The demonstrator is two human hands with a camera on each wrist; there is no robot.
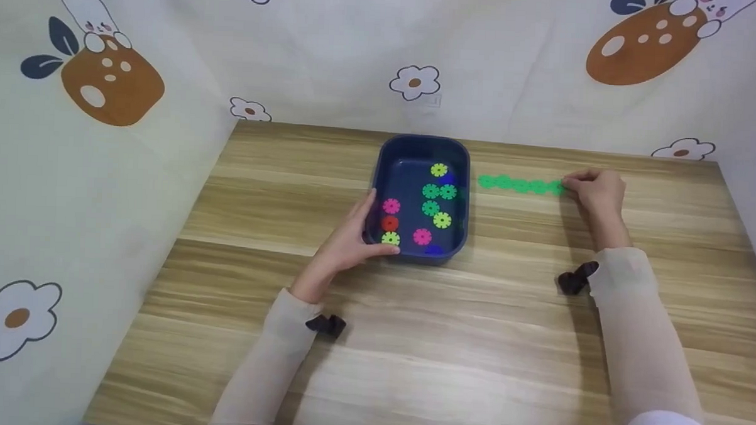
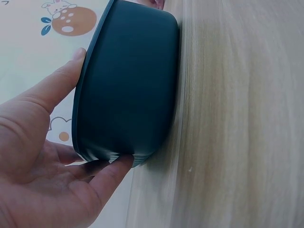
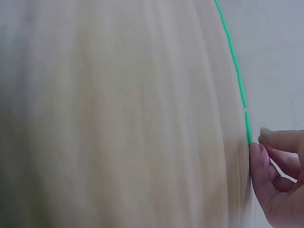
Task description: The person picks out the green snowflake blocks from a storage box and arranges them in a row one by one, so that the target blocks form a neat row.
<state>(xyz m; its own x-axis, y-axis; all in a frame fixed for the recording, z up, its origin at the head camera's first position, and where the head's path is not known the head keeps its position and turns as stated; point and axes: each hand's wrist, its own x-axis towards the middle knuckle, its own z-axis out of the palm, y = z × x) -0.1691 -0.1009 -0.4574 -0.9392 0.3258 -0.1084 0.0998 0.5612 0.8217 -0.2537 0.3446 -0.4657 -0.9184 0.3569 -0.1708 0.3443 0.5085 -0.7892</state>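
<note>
A dark blue rectangular tub (image 1: 421, 138) stands on the table. Inside lie several notched plastic snowflake discs, such as a pink disc (image 1: 391, 206), a red disc (image 1: 389, 223), a yellow disc (image 1: 439, 170) and a green disc (image 1: 430, 208). My left hand (image 1: 349, 240) holds the tub's near left corner, thumb at the rim and fingers against the outer wall (image 2: 126, 85). To the right of the tub, green discs (image 1: 521, 185) form a flat row on the table. My right hand (image 1: 599, 189) pinches the disc at the row's right end, its fingertips partly covering that disc.
The wood-grain table (image 1: 449, 341) meets a patterned cloth wall (image 1: 509, 66) along its back edge. More cloth rises at the left and right sides. A black wrist mount (image 1: 327, 325) sits at the left sleeve, and a second black mount (image 1: 578, 278) at the right.
</note>
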